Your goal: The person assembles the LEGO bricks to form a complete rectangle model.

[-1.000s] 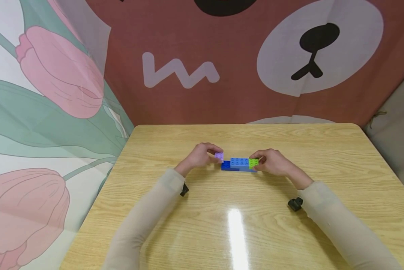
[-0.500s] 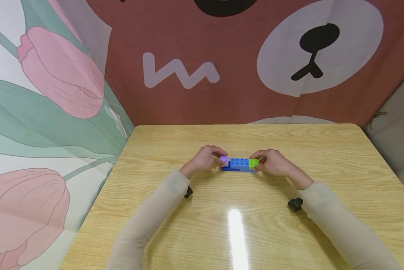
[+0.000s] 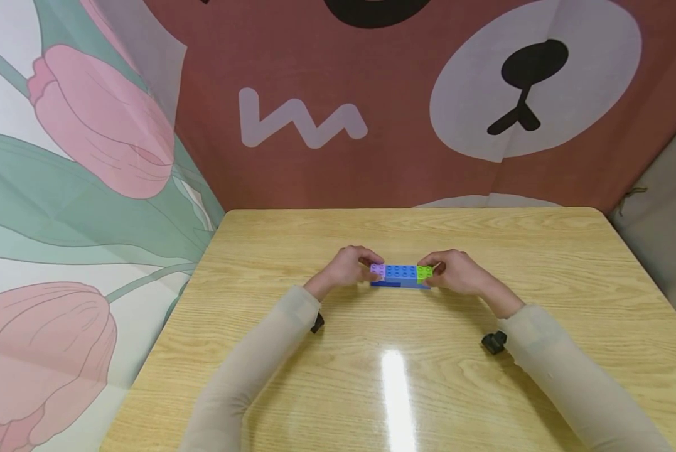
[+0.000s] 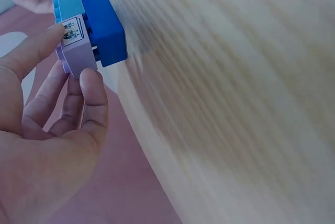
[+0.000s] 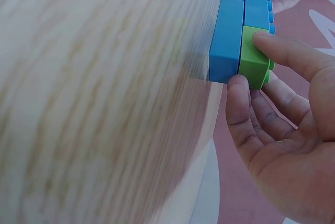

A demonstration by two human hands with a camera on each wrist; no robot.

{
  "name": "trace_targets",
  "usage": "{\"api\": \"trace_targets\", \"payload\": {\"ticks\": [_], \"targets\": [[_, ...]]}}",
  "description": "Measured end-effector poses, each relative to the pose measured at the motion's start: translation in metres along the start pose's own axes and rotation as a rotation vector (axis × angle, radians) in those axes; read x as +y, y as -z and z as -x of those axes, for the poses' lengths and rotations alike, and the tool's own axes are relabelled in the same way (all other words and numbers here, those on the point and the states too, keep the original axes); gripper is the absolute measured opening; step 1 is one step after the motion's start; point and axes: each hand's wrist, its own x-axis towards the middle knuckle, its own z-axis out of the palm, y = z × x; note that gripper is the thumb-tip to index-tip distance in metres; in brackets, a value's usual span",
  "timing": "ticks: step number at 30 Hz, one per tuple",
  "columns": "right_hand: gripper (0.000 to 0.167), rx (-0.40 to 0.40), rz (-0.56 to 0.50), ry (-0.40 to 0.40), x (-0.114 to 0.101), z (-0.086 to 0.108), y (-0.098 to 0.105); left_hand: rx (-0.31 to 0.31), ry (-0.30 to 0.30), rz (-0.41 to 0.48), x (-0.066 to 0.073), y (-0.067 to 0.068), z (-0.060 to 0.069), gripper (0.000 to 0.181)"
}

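Observation:
A two-layer row of toy building bricks lies on the table. Its lower layer is a dark blue brick (image 4: 104, 25) on the left and a light blue brick (image 5: 226, 41) on the right. On top, a medium blue brick (image 3: 401, 272) sits in the middle. My left hand (image 3: 349, 266) pinches a purple brick (image 4: 79, 51) with a printed picture over the dark blue end; in the left wrist view a narrow gap with studs shows between them. At the other end my right hand (image 3: 458, 271) holds a lime green brick (image 5: 253, 56), which sits flush on the light blue one.
The wooden table (image 3: 326, 389) stretches around the bricks, its far edge meeting a reddish cloth (image 3: 315, 176) with a bear print. A flower-print cloth (image 3: 89, 251) hangs at the left. Black wrist devices (image 3: 494, 342) hang below both sleeves.
My left hand has moved right and slightly down, carrying the purple brick from beside the row to above its dark blue end. The right hand stays on the green brick.

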Motion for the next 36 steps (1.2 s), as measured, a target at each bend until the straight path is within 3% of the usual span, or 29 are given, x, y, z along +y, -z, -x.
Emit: {"api": "trace_targets", "payload": {"ticks": [36], "targets": [[0.041,-0.008,-0.001,0.0,0.0001,-0.0004,-0.0008,0.013,0.011,0.005,0.0011,-0.0035,0.0008,0.025]]}}
